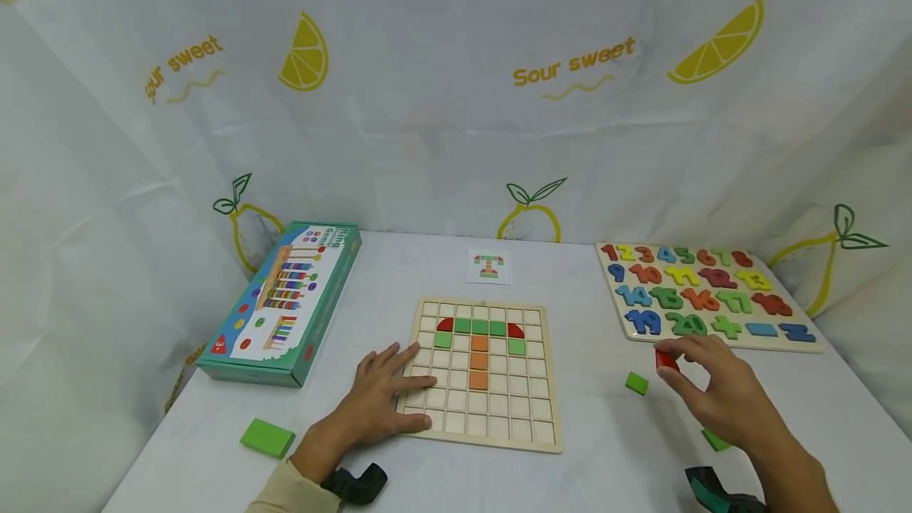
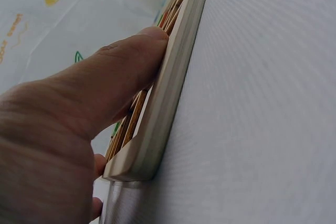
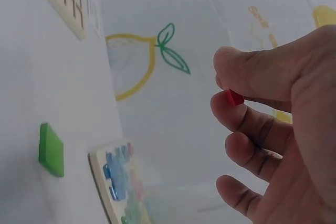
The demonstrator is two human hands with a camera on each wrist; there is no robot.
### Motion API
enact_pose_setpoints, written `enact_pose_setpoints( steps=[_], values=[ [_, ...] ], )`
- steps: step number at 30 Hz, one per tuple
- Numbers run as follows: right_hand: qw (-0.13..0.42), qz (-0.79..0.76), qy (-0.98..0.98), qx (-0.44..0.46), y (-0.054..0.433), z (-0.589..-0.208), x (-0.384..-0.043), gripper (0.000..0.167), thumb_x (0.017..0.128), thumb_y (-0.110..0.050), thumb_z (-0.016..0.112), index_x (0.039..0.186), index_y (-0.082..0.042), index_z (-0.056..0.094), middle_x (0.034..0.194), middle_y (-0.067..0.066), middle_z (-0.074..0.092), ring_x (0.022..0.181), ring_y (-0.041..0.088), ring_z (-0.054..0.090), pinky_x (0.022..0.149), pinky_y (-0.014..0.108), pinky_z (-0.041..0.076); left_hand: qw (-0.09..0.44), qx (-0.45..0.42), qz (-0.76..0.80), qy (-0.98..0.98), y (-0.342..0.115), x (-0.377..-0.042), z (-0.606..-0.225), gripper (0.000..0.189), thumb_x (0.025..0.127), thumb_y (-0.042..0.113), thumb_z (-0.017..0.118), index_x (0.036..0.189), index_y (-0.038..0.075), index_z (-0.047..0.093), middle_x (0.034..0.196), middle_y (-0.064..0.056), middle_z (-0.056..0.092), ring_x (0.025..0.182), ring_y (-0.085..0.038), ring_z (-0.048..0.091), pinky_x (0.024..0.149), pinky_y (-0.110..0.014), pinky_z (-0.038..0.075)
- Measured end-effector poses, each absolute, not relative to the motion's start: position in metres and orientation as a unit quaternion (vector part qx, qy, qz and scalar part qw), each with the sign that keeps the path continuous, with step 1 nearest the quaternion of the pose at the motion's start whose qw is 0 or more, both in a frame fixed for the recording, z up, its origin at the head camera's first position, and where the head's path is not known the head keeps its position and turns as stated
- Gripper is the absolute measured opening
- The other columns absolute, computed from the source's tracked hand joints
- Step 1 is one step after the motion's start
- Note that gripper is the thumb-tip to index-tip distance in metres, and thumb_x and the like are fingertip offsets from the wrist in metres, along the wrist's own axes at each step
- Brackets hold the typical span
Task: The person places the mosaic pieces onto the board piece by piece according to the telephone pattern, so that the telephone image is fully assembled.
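A wooden grid board point(image 1: 492, 445) lies on the table. Red, green and orange pieces fill some of its squares in a T-like pattern. My left hand point(image 1: 381, 396) rests on the board's left side with fingers spread; in the left wrist view the thumb point(image 2: 118, 72) lies over the board's edge. Off to the right, my right hand point(image 1: 716, 386) pinches a small red block point(image 1: 666, 360) between thumb and fingertips, above the table. In the right wrist view only a bit of the red block point(image 3: 234, 97) shows. Near that hand lies a green block point(image 1: 637, 383).
A pattern card point(image 1: 488, 267) lies behind the board. At the back right is a number puzzle point(image 1: 748, 343); a game box point(image 1: 331, 291) lies on the left. Another green block point(image 1: 267, 438) sits front left, and one point(image 1: 716, 440) is partly hidden below my right hand.
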State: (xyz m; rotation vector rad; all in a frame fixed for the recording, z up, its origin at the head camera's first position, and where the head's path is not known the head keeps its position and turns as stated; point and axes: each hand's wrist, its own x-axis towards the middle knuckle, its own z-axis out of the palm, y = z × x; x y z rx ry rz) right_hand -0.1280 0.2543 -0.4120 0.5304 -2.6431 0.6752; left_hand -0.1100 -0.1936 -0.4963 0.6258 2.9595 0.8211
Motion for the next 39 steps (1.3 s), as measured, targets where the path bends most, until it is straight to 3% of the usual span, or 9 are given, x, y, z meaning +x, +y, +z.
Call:
enact_pose_setpoints(
  steps=[3, 6, 12, 17, 24, 31, 39],
  values=[
    [0.188, 0.253, -0.926, 0.207, 0.241, -0.404, -0.124, 0.037, 0.072, 0.000, 0.082, 0.106, -0.005, 0.069, 0.098, 0.005, 0.063, 0.095, 0.024, 0.052, 0.074, 0.008, 0.040, 0.001, 0.203, 0.264, 0.943, -0.195, -0.110, -0.497, 0.060, 0.077, 0.062, 0.070, 0.126, 0.029, 0.066, 0.154, -0.005, 0.031, 0.142, -0.036, 0.016, 0.107, -0.061, 0.006],
    [0.195, 0.266, -0.916, 0.228, 0.227, -0.399, -0.121, 0.037, 0.072, 0.000, 0.083, 0.106, -0.006, 0.070, 0.100, 0.003, 0.064, 0.097, 0.022, 0.053, 0.076, 0.007, 0.040, -0.002, 0.203, 0.267, 0.942, -0.195, -0.110, -0.497, 0.060, 0.076, 0.062, 0.070, 0.126, 0.029, 0.067, 0.154, -0.005, 0.031, 0.142, -0.035, 0.016, 0.107, -0.061, 0.006],
    [0.211, 0.272, -0.904, 0.255, 0.205, -0.394, -0.120, 0.035, 0.072, -0.002, 0.083, 0.103, -0.007, 0.070, 0.098, -0.002, 0.063, 0.093, 0.015, 0.052, 0.074, 0.014, 0.047, 0.000, 0.202, 0.273, 0.941, -0.193, -0.109, -0.498, 0.059, 0.076, 0.061, 0.071, 0.126, 0.028, 0.067, 0.154, -0.006, 0.031, 0.141, -0.036, 0.016, 0.106, -0.061, 0.006],
    [0.208, 0.287, -0.895, 0.271, 0.188, -0.393, -0.120, 0.034, 0.073, -0.003, 0.083, 0.103, -0.010, 0.070, 0.099, -0.006, 0.062, 0.094, 0.012, 0.051, 0.077, 0.014, 0.046, 0.005, 0.200, 0.268, 0.943, -0.193, -0.108, -0.497, 0.060, 0.076, 0.061, 0.070, 0.126, 0.029, 0.067, 0.154, -0.006, 0.031, 0.141, -0.037, 0.016, 0.106, -0.062, 0.006],
    [0.202, 0.315, -0.875, 0.307, 0.160, -0.401, -0.125, 0.032, 0.075, -0.006, 0.083, 0.102, -0.014, 0.070, 0.096, -0.015, 0.061, 0.092, 0.008, 0.051, 0.076, 0.026, 0.050, 0.003, 0.201, 0.265, 0.943, -0.194, -0.109, -0.496, 0.060, 0.077, 0.062, 0.070, 0.126, 0.029, 0.067, 0.154, -0.005, 0.031, 0.142, -0.036, 0.016, 0.107, -0.062, 0.006],
    [0.182, 0.341, -0.866, 0.317, 0.133, -0.420, -0.131, 0.032, 0.076, -0.006, 0.082, 0.105, -0.011, 0.070, 0.097, -0.013, 0.061, 0.093, 0.009, 0.050, 0.077, 0.036, 0.052, 0.000, 0.203, 0.268, 0.942, -0.194, -0.110, -0.496, 0.060, 0.076, 0.061, 0.071, 0.126, 0.028, 0.067, 0.154, -0.006, 0.032, 0.141, -0.037, 0.016, 0.106, -0.062, 0.007],
    [0.142, 0.371, -0.864, 0.308, 0.106, -0.443, -0.139, 0.028, 0.077, -0.005, 0.081, 0.103, -0.009, 0.071, 0.097, -0.011, 0.061, 0.093, 0.011, 0.051, 0.076, 0.039, 0.051, -0.004, 0.206, 0.266, 0.942, -0.194, -0.109, -0.496, 0.059, 0.076, 0.060, 0.071, 0.126, 0.028, 0.067, 0.154, -0.007, 0.032, 0.141, -0.037, 0.017, 0.106, -0.063, 0.007]
  ],
)
